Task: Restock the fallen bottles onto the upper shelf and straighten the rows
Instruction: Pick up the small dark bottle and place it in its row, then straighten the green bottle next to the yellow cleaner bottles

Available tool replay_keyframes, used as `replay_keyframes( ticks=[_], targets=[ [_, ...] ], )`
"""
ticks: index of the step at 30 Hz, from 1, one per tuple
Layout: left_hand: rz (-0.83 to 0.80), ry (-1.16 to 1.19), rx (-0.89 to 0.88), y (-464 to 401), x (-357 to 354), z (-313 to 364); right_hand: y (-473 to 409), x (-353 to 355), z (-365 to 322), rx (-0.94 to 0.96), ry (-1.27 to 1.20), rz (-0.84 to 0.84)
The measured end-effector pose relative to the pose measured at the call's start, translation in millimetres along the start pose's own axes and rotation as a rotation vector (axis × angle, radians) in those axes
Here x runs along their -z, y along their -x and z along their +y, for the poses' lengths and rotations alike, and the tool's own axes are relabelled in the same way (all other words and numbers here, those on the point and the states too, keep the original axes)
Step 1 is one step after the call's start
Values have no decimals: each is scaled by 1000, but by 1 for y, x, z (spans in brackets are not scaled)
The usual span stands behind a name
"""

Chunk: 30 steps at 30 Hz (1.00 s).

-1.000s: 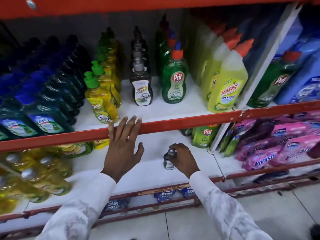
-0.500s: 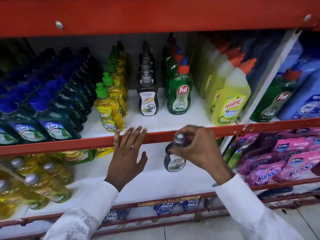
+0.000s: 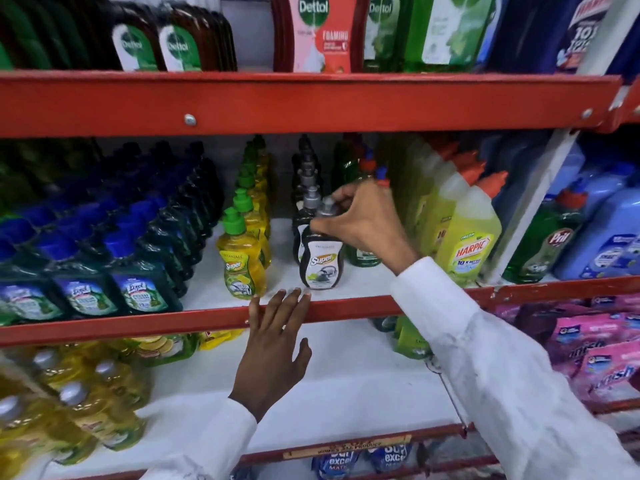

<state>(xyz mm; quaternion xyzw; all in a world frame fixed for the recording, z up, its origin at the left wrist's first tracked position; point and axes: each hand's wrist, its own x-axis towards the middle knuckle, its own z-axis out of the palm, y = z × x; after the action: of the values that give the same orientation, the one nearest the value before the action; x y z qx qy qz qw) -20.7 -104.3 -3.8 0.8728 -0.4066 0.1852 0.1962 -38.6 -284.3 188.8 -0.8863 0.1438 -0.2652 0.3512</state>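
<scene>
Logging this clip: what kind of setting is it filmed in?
Most likely a shop's cleaning-products aisle. Red metal shelving holds rows of identical branded goods: Dettol bottles, Harpic bottles, Lizol bottles. The right hand sets a dark Super bottle at its row's front.

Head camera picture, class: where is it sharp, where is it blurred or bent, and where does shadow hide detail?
Head view: the black Super bottle label reads sharply; the right hand gripping its cap and the right sleeve are motion-smeared; the red shelf rail bows from wide-angle distortion; the dark blue bottles sink into shadow at the back.
</scene>
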Motion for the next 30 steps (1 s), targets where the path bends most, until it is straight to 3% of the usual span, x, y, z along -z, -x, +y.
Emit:
replay_keyframes(
  ticks=[15,20,23,27,30],
  targets=[
    [-31,-95,9,1,-2,2,4,-26,21,89,35,-55],
    [22,-123,-18,-7,-7,21,56,-9,65,203,378,211],
    [3,-104,-85,-20,-19,48,80,10,102,150,487,301],
    [-33,-101,-136,-41,-37,81,97,45,148,81,512,440],
    [-39,-133,-143,-51,-47,97,98,71,186,23,385,626]
  ],
)
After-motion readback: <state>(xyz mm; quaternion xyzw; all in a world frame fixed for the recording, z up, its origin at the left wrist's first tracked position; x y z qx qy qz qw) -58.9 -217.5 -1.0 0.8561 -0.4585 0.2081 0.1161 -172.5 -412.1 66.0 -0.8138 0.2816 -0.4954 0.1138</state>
